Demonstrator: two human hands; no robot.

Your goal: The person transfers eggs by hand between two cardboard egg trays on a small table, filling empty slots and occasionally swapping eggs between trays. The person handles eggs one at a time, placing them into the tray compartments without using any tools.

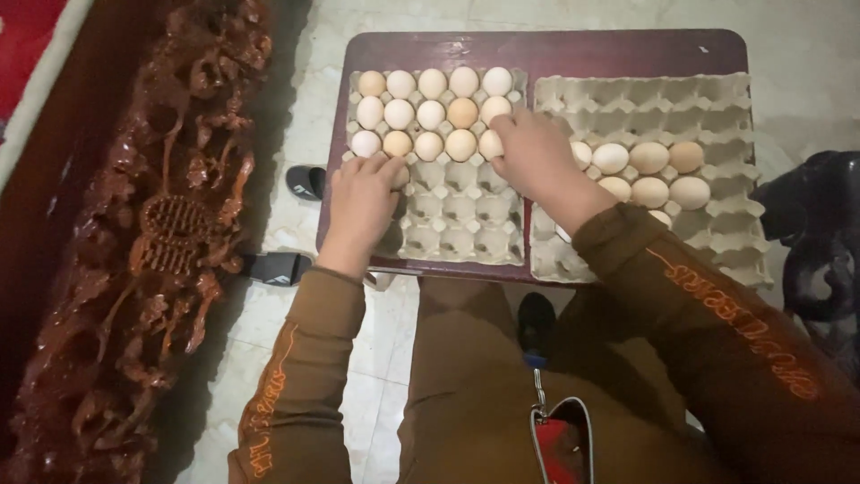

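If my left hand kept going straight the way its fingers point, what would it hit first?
Most likely the nearest row of eggs in the left tray; the left hand points away from the body, fingertips almost at that row. Depth is unclear.

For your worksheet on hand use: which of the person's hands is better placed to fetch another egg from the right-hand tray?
Probably the right hand: its arm already lies across the right egg tray, close to the loose eggs. The left hand rests on the left egg tray, farther away.

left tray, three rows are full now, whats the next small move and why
Probably lower the right hand to seat its egg at the third row's end in the left tray, then release; the left hand rests at the empty fourth row.
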